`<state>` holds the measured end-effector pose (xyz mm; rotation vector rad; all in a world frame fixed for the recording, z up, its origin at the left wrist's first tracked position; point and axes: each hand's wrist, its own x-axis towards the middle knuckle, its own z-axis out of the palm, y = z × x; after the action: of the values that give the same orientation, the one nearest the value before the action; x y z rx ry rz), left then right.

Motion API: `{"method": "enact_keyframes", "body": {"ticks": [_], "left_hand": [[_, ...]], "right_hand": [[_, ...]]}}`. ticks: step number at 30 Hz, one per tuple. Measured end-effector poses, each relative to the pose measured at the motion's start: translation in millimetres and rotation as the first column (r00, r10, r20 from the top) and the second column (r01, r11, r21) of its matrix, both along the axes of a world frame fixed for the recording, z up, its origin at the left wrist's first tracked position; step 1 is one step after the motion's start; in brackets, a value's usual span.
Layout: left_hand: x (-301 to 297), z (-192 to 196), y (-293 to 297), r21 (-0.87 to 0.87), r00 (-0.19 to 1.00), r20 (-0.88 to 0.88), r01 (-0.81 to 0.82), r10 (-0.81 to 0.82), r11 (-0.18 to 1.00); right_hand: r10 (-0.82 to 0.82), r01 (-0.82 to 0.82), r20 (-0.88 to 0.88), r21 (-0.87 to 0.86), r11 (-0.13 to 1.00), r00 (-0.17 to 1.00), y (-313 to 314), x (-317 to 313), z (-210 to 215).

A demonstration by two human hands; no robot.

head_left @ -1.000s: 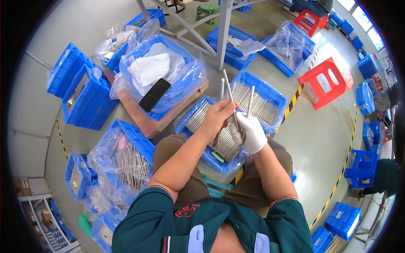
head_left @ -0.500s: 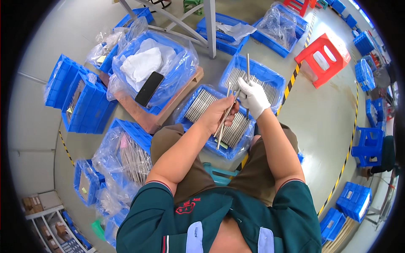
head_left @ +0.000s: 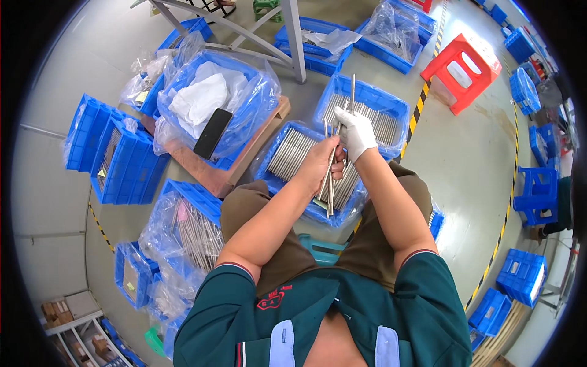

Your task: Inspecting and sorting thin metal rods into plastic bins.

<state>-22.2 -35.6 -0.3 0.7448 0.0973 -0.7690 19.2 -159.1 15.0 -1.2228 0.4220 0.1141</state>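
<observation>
Bare and curled, my left hand (head_left: pixel 323 164) grips a couple of thin metal rods (head_left: pixel 330 202), whose lower ends stick out below the fingers. My right hand (head_left: pixel 357 134), in a white glove, closes on another metal rod (head_left: pixel 353 90) that points away from me. The two hands almost touch, and the fingers hide where the rods cross. Beneath them is a plastic-lined blue crate (head_left: pixel 262 174) with rows of metal rods (head_left: pixel 290 153). Just beyond, a second lined blue crate (head_left: pixel 400 109) holds more rods.
At left, a lined crate with white cloths and a black phone (head_left: pixel 213 133) rests on a wooden pallet (head_left: pixel 211 178). Bagged long rods (head_left: pixel 199 235) lie nearer me. A red stool (head_left: pixel 461 73) stands at right beyond striped floor tape (head_left: pixel 420 104). A grey metal frame (head_left: pixel 296 46) rises ahead.
The rods in my left hand have swung to a more upright angle. Both hands stay close together over the crates. The whole view has shifted slightly.
</observation>
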Motion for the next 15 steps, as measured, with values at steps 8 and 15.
{"method": "enact_keyframes", "body": {"ticks": [8, 15], "left_hand": [[-3, 2, 7, -0.055, 0.997, -0.001, 0.073, -0.073, 0.996], [3, 10, 11, -0.028, 0.989, -0.030, 0.147, -0.148, 0.989]], "right_hand": [[-0.054, 0.051, 0.032, 0.099, 0.994, 0.998, -6, 5, 15], [-0.056, 0.054, 0.072, 0.035, 0.998, 0.996, -13, 15, 0]]}}
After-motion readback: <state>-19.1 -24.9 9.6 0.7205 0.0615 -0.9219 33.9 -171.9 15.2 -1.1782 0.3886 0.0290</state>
